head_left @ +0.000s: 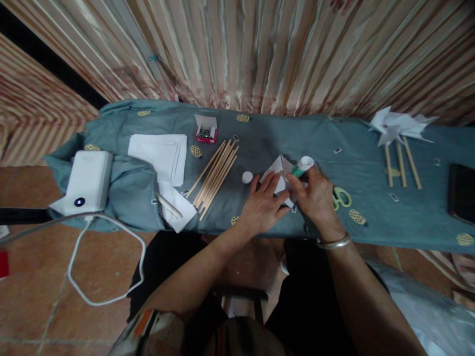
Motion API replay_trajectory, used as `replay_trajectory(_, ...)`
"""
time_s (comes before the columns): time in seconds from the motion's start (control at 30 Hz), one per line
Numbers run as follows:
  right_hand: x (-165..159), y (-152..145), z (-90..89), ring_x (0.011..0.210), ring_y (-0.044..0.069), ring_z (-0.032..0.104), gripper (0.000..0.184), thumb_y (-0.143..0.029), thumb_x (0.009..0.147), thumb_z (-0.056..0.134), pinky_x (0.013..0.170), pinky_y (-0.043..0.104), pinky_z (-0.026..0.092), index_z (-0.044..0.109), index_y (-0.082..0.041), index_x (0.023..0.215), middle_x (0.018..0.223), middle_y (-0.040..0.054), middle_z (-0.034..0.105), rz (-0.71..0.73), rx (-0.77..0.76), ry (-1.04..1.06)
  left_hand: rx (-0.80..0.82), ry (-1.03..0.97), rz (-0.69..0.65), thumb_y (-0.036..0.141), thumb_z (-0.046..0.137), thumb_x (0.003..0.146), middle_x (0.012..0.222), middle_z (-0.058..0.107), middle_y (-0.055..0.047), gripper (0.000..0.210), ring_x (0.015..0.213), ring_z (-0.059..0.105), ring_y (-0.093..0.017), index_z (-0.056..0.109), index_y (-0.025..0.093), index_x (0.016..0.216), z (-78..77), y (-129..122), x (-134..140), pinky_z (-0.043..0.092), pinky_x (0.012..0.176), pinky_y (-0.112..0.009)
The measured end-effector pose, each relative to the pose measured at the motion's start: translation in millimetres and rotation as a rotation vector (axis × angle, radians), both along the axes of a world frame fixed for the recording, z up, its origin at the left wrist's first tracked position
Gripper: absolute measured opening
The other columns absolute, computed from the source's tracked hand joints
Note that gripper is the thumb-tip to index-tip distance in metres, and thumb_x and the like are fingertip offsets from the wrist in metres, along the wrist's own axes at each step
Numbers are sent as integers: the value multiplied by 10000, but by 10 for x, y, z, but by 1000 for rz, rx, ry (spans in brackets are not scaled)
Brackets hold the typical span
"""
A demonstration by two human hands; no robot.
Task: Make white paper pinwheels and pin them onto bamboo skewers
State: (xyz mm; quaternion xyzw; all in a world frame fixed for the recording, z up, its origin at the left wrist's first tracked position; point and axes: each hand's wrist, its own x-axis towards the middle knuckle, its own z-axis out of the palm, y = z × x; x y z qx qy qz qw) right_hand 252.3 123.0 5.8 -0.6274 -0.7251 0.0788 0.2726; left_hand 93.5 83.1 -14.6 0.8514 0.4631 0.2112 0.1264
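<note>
In my right hand [315, 195] is a glue stick [303, 166], green and white, tilted with its lower end against a piece of white paper [277, 168]. That paper has cut or folded flaps and lies on the cloth, partly hidden by my fingers. My left hand [262, 202] rests on the paper with its fingers spread, pressing it flat. A round white cap [247, 177] lies just left of the paper. Green-handled scissors [341, 198] sit beside my right hand, their blades partly hidden behind it.
Several wooden sticks [215, 180] lie left of centre, near a small red box of metal pins [206, 133]. White paper sheets [163, 153], a pen-like white tool [168, 205] and a white power bank [89, 180] are farther left. Paper pinwheels [399, 126] and a dark phone [462, 193] lie right.
</note>
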Motion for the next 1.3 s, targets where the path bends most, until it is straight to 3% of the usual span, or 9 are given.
replay_trajectory(0.13,-1,28,-41,708,272,686,446,-607,922,454,644,370,486,612,-191,928,772,103,717,16,68,50,25,18,-2,414,542,932,1511,421,-208,399,1446,318,-363,613,191,1254,-8,0,-2,263,1129,-638)
replay_trajectory(0.87,-62,-12,10,755,268,697,420,-578,933,471,671,357,501,622,-187,951,801,92,725,95,6,33,49,45,5,434,557,925,1490,454,-194,362,1435,346,-361,654,180,1165,8,-7,-4,281,1127,-637)
replay_trajectory(1.3,-37,-66,50,780,291,702,465,-592,941,436,655,354,491,620,-166,973,812,122,727,116,-26,-8,34,50,7,435,563,918,1505,444,-183,385,1437,334,-356,631,190,1208,-15,2,3,259,1134,-639)
